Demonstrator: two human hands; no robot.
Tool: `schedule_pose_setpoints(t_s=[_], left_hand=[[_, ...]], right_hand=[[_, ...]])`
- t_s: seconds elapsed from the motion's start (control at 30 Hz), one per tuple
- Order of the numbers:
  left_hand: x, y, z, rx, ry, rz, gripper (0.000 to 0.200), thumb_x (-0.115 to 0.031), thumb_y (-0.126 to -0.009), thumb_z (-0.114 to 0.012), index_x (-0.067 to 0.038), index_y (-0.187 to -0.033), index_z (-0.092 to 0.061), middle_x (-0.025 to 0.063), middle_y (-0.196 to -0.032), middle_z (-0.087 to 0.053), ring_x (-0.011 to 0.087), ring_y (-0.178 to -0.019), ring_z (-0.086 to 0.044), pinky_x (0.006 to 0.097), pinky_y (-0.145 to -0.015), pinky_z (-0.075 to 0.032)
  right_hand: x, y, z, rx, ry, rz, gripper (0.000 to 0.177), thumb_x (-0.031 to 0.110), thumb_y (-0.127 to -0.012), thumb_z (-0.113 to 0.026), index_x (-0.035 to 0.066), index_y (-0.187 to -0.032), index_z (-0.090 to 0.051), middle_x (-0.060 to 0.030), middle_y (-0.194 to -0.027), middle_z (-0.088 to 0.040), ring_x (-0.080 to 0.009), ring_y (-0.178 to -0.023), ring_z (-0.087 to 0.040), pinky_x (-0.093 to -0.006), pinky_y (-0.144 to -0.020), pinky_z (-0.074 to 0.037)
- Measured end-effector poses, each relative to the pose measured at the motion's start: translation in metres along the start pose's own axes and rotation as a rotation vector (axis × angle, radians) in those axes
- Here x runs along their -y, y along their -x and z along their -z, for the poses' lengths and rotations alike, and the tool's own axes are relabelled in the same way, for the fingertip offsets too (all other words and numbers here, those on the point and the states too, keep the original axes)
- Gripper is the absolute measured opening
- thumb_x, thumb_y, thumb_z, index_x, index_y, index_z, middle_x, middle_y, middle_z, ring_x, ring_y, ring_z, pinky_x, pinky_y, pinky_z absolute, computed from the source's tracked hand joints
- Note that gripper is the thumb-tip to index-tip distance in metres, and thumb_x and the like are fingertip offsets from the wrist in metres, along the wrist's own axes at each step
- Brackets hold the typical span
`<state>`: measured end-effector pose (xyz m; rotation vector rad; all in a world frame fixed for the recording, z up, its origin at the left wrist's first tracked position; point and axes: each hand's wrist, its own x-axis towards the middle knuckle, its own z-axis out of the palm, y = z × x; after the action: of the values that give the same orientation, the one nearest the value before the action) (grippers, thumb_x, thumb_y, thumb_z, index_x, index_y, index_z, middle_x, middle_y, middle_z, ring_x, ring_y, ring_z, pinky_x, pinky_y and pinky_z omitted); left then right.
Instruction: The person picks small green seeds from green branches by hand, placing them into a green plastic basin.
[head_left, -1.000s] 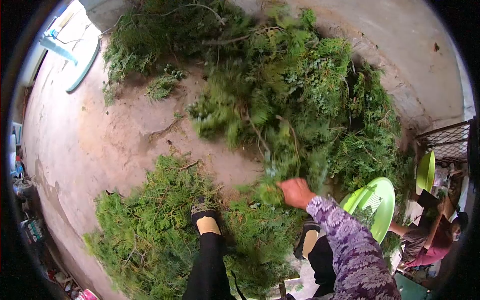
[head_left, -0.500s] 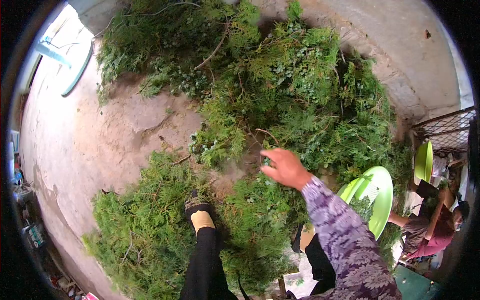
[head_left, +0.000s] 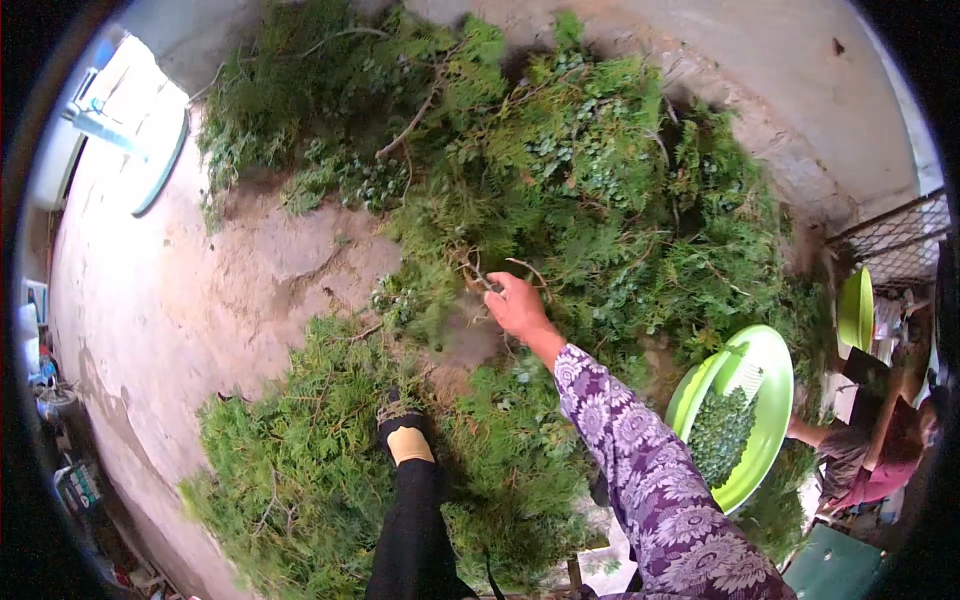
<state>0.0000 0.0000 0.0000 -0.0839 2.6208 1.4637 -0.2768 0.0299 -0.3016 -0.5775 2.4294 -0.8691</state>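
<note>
My right hand (head_left: 520, 308), in a purple flowered sleeve, reaches forward into the heap of cut evergreen branches (head_left: 600, 220). Its thumb and fingers are closed on the woody stem of a leafy branch (head_left: 476, 272). Scale-like green foliage spreads from this stem, slightly blurred. To the right of my forearm, a bright green plastic basin (head_left: 778, 400) stands tilted in view, with many small green cones (head_left: 722, 435) in it. My left hand is out of the picture.
More cut branches (head_left: 300, 440) lie around my shoe (head_left: 400, 412). Bare concrete floor (head_left: 180, 300) stretches to the left. At the right, another person (head_left: 880, 455) sits near a second green basin (head_left: 855, 310) and a wire mesh panel (head_left: 900, 245). A wall rises behind the heap.
My right hand has moved left and slightly up, closing from loosely spread fingers onto a branch stem. More of the cones in the basin now show, as the sleeve covers less of it.
</note>
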Motion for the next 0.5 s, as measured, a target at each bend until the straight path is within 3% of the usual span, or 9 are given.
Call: schedule_pose_setpoints(t_s=[0.07,0.1,0.2,0.23,0.3,0.4,0.47,0.5], left_hand=[[-0.003,0.002,-0.004,0.041,-0.04,0.007,0.043,-0.02,-0.068,-0.064,-0.001,-0.104,-0.05,0.0104,-0.073,-0.049,0.0254,-0.068,-0.051,0.0363,-0.061,-0.041],[-0.005,0.004,-0.007,0.056,-0.069,0.009,0.045,-0.021,-0.068,-0.064,-0.001,-0.105,-0.05,0.0106,-0.074,-0.05,0.0258,-0.07,-0.051,0.0367,-0.062,-0.041],[-0.011,0.006,-0.012,0.082,-0.162,0.019,0.049,-0.024,-0.069,-0.065,-0.002,-0.109,-0.048,0.0115,-0.077,-0.051,0.0269,-0.074,-0.052,0.0376,-0.065,-0.041],[-0.015,0.004,-0.012,0.068,-0.181,0.001,0.049,-0.024,-0.069,-0.065,-0.002,-0.109,-0.048,0.0115,-0.077,-0.051,0.0269,-0.074,-0.052,0.0376,-0.065,-0.041],[-0.021,-0.002,-0.013,0.164,-0.235,0.174,0.035,-0.026,-0.071,-0.065,-0.005,-0.097,-0.056,0.0148,-0.083,-0.058,0.0299,-0.077,-0.057,0.0367,-0.068,-0.046],[-0.014,-0.004,-0.025,0.089,-0.118,0.121,0.037,-0.028,-0.073,-0.062,-0.003,-0.1,-0.055,0.0195,-0.089,-0.057,0.0346,-0.083,-0.055,0.0396,-0.071,-0.045],[-0.011,-0.013,-0.035,-0.041,-0.07,0.071,0.036,-0.025,-0.073,-0.063,0.0,-0.098,-0.055,0.0205,-0.091,-0.057,0.0358,-0.084,-0.055,0.039,-0.073,-0.045],[-0.023,-0.023,-0.032,-0.052,-0.104,0.087,0.037,-0.024,-0.075,-0.062,0.001,-0.101,-0.055,0.0182,-0.093,-0.059,0.0306,-0.084,-0.057,0.0367,-0.074,-0.045]], right_hand=[[0.024,0.016,0.033,0.063,-0.208,0.044,0.038,0.022,-0.076,-0.052,0.001,-0.108,-0.051,-0.017,-0.081,-0.061,-0.0281,-0.07,-0.059,-0.0369,-0.064,-0.045],[0.036,0.024,0.044,0.078,-0.293,-0.041,0.034,0.019,-0.076,-0.05,0.0,-0.104,-0.054,-0.0126,-0.071,-0.061,-0.019,-0.057,-0.055,-0.0316,-0.055,-0.043],[0.06,0.061,0.085,0.029,-0.535,-0.123,0.033,0.018,-0.076,-0.051,-0.002,-0.101,-0.054,-0.0093,-0.067,-0.06,-0.0117,-0.052,-0.051,-0.0272,-0.049,-0.041],[0.07,0.077,0.106,0.005,-0.487,-0.094,0.032,0.016,-0.074,-0.053,-0.004,-0.099,-0.054,-0.0074,-0.064,-0.058,-0.0099,-0.049,-0.049,-0.0255,-0.046,-0.04],[0.053,0.094,0.118,0.002,-0.589,-0.087,0.033,0.016,-0.073,-0.054,-0.005,-0.099,-0.054,-0.0069,-0.064,-0.057,-0.0097,-0.049,-0.049,-0.0254,-0.046,-0.039],[0.047,0.133,0.151,0.012,-0.687,-0.137,0.033,0.015,-0.071,-0.057,-0.006,-0.098,-0.055,-0.0058,-0.063,-0.056,-0.0094,-0.05,-0.048,-0.025,-0.046,-0.039],[0.059,0.17,0.18,-0.048,-0.591,-0.044,0.033,0.014,-0.072,-0.056,-0.006,-0.098,-0.054,-0.0056,-0.062,-0.055,-0.0094,-0.051,-0.048,-0.0256,-0.046,-0.038],[0.068,0.193,0.192,-0.053,-0.679,-0.047,0.032,0.014,-0.072,-0.056,-0.006,-0.097,-0.054,-0.0072,-0.062,-0.056,-0.0104,-0.052,-0.049,-0.0277,-0.047,-0.04]])
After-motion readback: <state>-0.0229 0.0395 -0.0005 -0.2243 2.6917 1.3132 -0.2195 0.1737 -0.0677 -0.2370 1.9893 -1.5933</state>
